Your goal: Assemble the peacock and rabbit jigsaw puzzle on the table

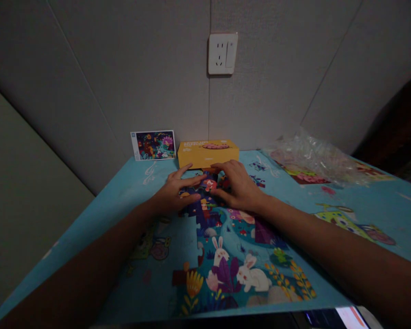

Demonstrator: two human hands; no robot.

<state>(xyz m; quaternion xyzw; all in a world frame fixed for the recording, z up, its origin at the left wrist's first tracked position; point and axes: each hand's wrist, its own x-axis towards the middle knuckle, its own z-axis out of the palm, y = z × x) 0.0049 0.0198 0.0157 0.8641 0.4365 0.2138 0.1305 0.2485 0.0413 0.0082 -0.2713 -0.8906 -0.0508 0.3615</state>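
Note:
A partly assembled jigsaw puzzle (226,233) lies on the table, with two white rabbits, plants and a blue stream in its picture. Its left side has a stepped, unfilled edge. My left hand (176,192) rests at the puzzle's far left part, its fingers spread and holding nothing that I can see. Over the far right part is my right hand (239,187), fingers bent and thumb apart, the tips touching the dark upper pieces. What lies beneath its palm is hidden. Loose puzzle pieces (257,166) sit just beyond my right hand.
Behind the puzzle is a yellow box (208,154), with a reference picture card (154,145) leaning on the wall to its left. Crumpled clear plastic (315,155) lies at the back right. A phone (339,317) shows below the table's (116,201) near edge.

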